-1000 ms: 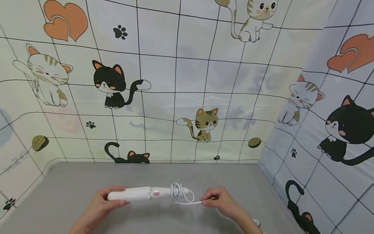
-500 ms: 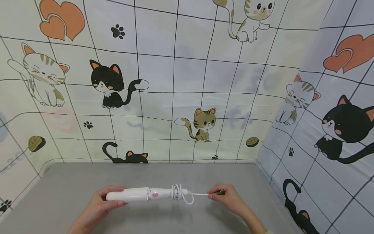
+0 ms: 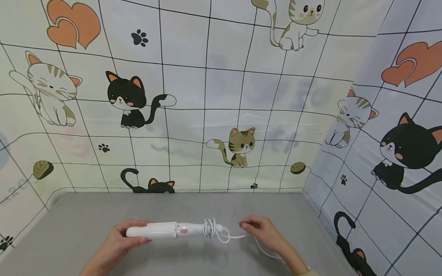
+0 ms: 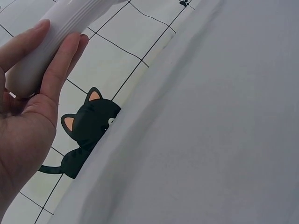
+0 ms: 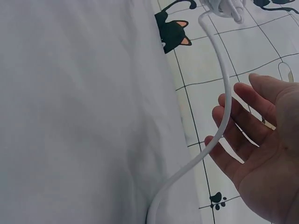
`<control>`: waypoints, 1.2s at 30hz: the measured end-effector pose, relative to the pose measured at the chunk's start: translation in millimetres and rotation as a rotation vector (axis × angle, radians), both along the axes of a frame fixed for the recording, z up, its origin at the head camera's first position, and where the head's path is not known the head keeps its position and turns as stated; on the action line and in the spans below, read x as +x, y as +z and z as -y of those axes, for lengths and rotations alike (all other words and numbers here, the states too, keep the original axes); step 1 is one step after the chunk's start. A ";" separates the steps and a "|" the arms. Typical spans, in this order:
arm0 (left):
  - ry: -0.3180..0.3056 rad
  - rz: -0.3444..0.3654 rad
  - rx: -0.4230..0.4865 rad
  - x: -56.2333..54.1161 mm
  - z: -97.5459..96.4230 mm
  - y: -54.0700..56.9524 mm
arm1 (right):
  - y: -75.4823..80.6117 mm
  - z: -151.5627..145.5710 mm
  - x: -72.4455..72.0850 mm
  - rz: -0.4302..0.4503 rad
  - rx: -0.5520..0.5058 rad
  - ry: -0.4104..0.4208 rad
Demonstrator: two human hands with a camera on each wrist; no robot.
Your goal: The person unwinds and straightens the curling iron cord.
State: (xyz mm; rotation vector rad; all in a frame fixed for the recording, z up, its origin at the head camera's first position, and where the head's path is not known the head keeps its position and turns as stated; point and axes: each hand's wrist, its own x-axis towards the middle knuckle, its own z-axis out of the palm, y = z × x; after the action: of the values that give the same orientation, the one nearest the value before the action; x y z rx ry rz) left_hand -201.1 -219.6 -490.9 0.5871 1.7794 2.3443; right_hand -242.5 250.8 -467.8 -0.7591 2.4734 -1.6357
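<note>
My left hand (image 3: 117, 243) grips the thick end of a white wand-shaped electric appliance (image 3: 153, 230), held level above the table. It has a pink button on its neck, and loops of white cord (image 3: 210, 229) are wound about the thin end. In the left wrist view, thumb and fingers lie on either side of the ridged white body (image 4: 56, 42). My right hand (image 3: 266, 234) is just past the thin end, fingers loosely bent and parted. The white cord (image 5: 227, 88) runs down across its fingertips in the right wrist view, without the thumb closing on it.
The grey table (image 3: 193, 207) lies beneath both hands. Behind it and along both sides hangs a white cloth (image 3: 186, 88) printed with grid lines and cartoon cats. The cord's free length (image 3: 266, 253) trails down beside my right forearm.
My right hand pinched the cord and pulled it out to the right; now its fingers have loosened and the cord sags below them. The left hand keeps holding the appliance almost unmoved.
</note>
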 end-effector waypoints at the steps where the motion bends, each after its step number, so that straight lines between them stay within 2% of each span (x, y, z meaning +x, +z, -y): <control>1: 0.004 0.001 -0.005 0.2 0.0 0.1 | 1.0 2.8 -0.5 0.003 -0.007 0.007; 6: 0.021 -0.007 -0.025 0.9 -0.4 0.1 | 8.0 20.8 -4.9 0.023 -0.024 0.059; 10: 0.003 -0.034 -0.014 1.1 0.2 -0.8 | 13.3 37.9 -8.5 0.066 -0.041 0.139; 16: -0.013 -0.061 -0.018 1.0 0.1 -2.2 | 16.4 55.7 -9.0 0.218 -0.027 0.220; 20: -0.007 -0.038 -0.023 1.3 -0.4 -1.9 | 15.7 58.3 -6.7 0.360 -0.034 0.254; 23: -0.002 -0.019 -0.035 1.9 -0.2 -1.2 | 14.9 57.2 -5.8 0.410 -0.039 0.270; 29: 0.004 -0.013 -0.037 2.9 1.5 -1.3 | 17.3 52.7 -6.5 0.326 0.022 0.278; 36: 0.025 0.002 -0.038 4.3 6.4 -3.2 | 21.1 45.3 -5.7 0.218 0.064 0.167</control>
State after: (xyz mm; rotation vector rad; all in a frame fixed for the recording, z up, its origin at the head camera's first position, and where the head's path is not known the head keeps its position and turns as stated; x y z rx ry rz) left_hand -196.9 -226.1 -494.1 0.5602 1.8375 2.3206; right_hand -248.2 205.5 -446.7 -0.7154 2.2370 -1.4874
